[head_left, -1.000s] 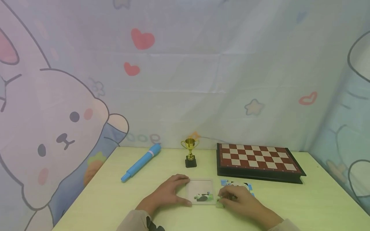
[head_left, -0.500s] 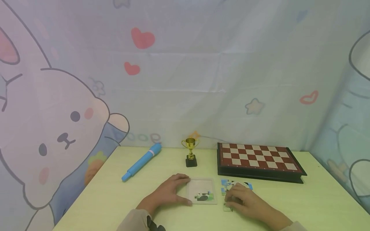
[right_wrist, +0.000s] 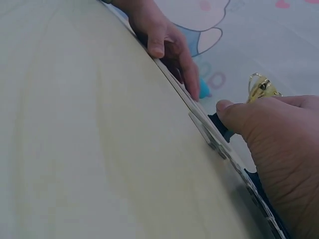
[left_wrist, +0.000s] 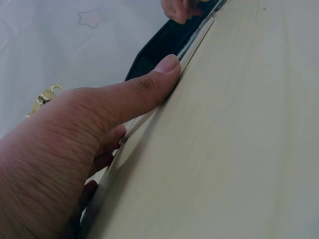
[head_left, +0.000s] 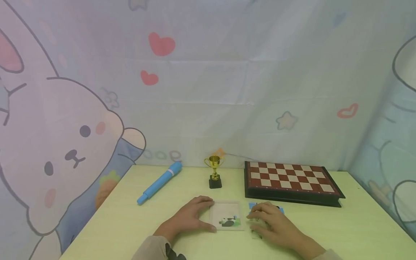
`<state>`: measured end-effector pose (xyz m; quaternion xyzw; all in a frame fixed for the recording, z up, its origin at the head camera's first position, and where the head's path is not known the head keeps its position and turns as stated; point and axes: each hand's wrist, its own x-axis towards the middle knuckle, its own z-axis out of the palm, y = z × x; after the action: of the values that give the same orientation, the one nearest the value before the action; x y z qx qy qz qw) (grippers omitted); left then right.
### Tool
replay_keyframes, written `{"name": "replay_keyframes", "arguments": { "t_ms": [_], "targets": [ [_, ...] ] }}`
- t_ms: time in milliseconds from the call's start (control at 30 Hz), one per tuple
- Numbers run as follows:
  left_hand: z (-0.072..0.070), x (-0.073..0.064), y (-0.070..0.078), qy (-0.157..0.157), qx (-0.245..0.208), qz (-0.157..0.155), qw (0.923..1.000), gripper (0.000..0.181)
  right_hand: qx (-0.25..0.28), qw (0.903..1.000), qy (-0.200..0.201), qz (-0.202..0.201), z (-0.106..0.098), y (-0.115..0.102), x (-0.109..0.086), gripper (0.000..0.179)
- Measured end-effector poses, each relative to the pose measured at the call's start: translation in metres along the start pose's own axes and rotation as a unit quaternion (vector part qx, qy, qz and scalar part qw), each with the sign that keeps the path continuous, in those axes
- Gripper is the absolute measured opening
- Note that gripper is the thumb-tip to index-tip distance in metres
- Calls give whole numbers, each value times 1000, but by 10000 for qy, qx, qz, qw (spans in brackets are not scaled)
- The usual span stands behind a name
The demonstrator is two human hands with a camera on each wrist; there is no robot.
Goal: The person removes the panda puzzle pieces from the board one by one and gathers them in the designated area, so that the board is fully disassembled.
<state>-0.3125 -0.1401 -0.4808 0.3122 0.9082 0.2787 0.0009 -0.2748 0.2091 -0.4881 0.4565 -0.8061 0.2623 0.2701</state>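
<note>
A square, light-coloured puzzle tray (head_left: 242,215) lies flat on the table, with a black, white and green picture part (head_left: 229,221) in its lower right. My left hand (head_left: 190,218) holds the tray's left side, thumb at the near corner and index finger at the far one. To the tray's right, my right hand (head_left: 274,224) hovers over loose jigsaw pieces, thumb and fingers apart. Blue-edged pieces (head_left: 252,205) show beyond its fingers, and a pale green piece (head_left: 255,235) lies under its thumb. The hand hides the other pieces. In the right wrist view, the thumb (right_wrist: 230,112) is raised above the pieces.
A red-and-white checkered board (head_left: 290,177) on a black case stands behind the right hand. Behind the tray is a small gold trophy (head_left: 214,171) on a black base. A blue marker-like stick (head_left: 159,183) lies at the back left, before a printed cloth backdrop (head_left: 208,90).
My right hand has moved the pale green piece a little right, away from the tray, and let it go. Its fingers have spread and lifted. The left hand has stayed put.
</note>
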Motion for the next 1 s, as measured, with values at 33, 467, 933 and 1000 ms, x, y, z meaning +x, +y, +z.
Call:
{"name": "replay_keyframes", "arguments": {
  "t_ms": [33, 467, 933, 1000],
  "targets": [
    [0, 0, 0, 4, -7, 2, 10000, 97, -131, 9999, -14, 7, 2, -1, 2, 33],
    [0, 0, -2, 0, 39, 40, 10000, 95, 284, 9939, -1000, 372, 44, -16, 51, 30],
    [-2, 0, -1, -21, 22, 35, 10000, 95, 474, 9924, -1072, 377, 59, -18, 64, 14],
    [-2, -1, -1, -22, 6, 29, 10000, 95, 479, 9918, -1099, 445, 59, -18, 65, 15]
  ]
}}
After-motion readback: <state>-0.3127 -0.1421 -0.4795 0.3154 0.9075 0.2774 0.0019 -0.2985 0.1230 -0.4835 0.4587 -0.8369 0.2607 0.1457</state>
